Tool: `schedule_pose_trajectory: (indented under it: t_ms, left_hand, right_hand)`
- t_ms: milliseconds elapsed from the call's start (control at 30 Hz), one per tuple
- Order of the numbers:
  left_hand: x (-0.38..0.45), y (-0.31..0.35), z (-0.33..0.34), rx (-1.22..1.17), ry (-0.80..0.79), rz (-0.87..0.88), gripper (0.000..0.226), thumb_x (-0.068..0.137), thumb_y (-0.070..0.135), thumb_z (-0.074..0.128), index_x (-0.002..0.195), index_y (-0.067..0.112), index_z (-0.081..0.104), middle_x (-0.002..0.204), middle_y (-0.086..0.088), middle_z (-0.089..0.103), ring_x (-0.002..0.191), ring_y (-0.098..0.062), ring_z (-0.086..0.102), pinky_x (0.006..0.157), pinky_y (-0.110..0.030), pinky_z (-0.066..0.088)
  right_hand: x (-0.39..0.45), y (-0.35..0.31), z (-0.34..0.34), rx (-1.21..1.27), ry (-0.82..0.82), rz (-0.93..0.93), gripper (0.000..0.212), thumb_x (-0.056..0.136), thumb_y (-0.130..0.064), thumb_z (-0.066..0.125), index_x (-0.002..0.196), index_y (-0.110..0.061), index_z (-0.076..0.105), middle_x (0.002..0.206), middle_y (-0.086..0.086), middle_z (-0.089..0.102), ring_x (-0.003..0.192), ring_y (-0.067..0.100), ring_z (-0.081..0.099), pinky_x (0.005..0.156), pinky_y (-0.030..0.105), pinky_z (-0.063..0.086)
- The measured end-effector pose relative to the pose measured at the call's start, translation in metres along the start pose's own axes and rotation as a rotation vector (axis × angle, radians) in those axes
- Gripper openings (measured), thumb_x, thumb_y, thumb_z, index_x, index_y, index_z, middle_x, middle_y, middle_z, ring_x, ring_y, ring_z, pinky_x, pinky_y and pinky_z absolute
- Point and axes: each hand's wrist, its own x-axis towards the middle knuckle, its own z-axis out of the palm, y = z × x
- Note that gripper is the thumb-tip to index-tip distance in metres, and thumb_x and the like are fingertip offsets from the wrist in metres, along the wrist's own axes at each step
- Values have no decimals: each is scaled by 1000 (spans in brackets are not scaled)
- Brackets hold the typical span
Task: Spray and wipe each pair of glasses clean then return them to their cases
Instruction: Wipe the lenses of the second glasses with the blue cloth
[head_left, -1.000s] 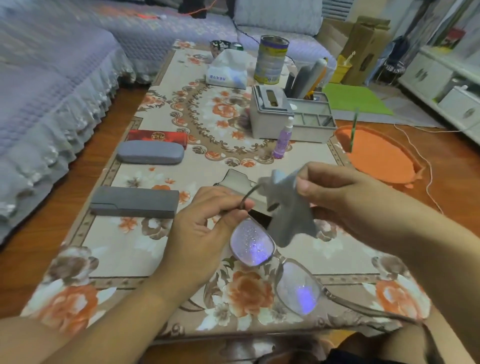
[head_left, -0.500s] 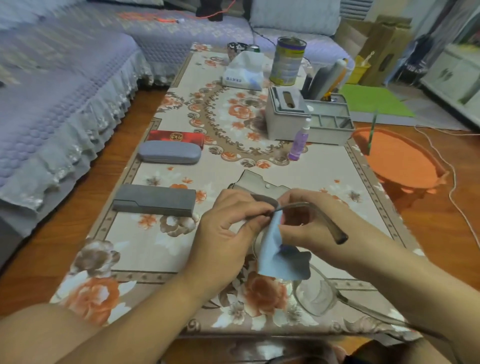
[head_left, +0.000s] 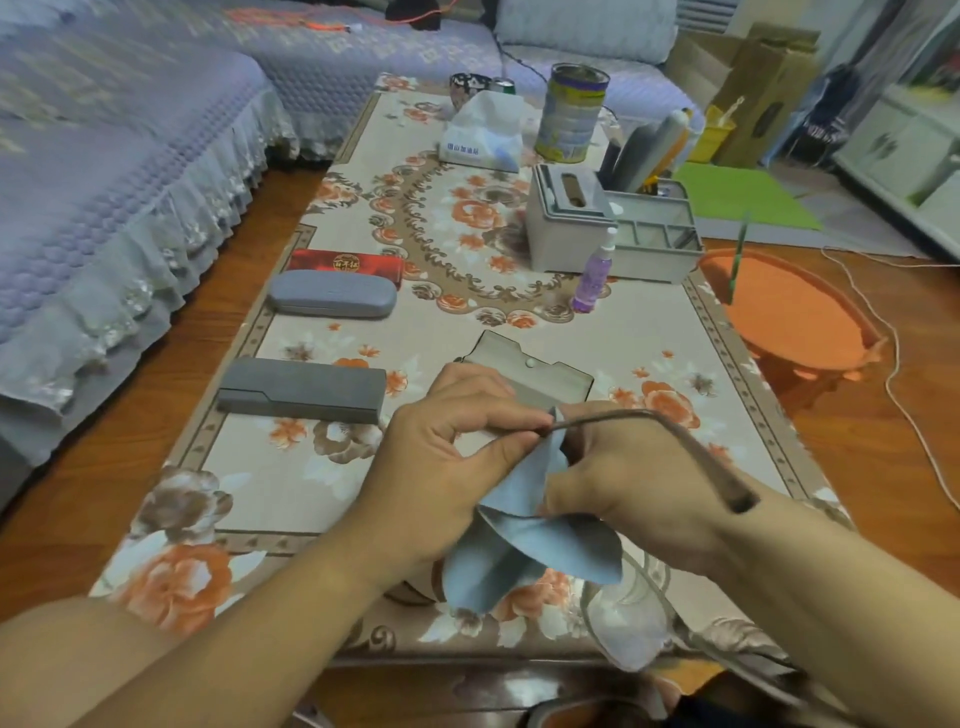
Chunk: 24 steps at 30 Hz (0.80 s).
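pinching the glasses (head_left: 631, 631) at the hinge, left hand (head_left: 441, 467) steadies while right hand (head_left: 623, 483) fingers grip the cloth (head_left: 519, 551).

A white tissue pack (head_left: 484, 134) at the table's 12 o'clock end carries a blue line of Chinese characters along its lower front, too small to read with confidence. The red box (head_left: 345, 265) at 10 o'clock bears a round gold emblem whose characters are illegible, and the tin can's (head_left: 571, 114) label is blurred.
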Motion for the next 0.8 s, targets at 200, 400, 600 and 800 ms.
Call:
schedule_pose_trajectory:
  t_ms: [200,400,600,800]
  left_hand:
    - [8,2,-16,-308,-149,-256,16,74,14,81,90,20,82,88,4,75,91,-15,69,85,-26,53]
    - [9,-3,-8,-277,-99,-379,15,76,19,83,88,27,82,103,9,68,98,-8,66,90,-24,53]
    - [4,-19,-11,-181,404,-744,22,102,33,55,101,22,74,94,0,69,86,-15,63,79,-31,51]
    - [-23,-7,23,-844,-123,-1253,77,95,60,52,120,-12,64,109,-31,67,95,-40,69,89,-48,54]
  right_hand:
    - [4,14,-2,266,-102,46,23,91,-7,68,70,-16,74,74,5,68,74,17,64,72,28,52]
    - [9,26,9,477,-73,108,21,84,6,69,105,11,65,96,23,67,92,35,67,85,44,56]
    - [21,29,-19,572,452,84,11,90,-6,66,100,-1,70,98,18,73,90,30,71,85,44,59]
    - [22,33,-39,761,605,69,31,99,-12,56,124,5,62,124,28,66,118,46,61,107,59,46]
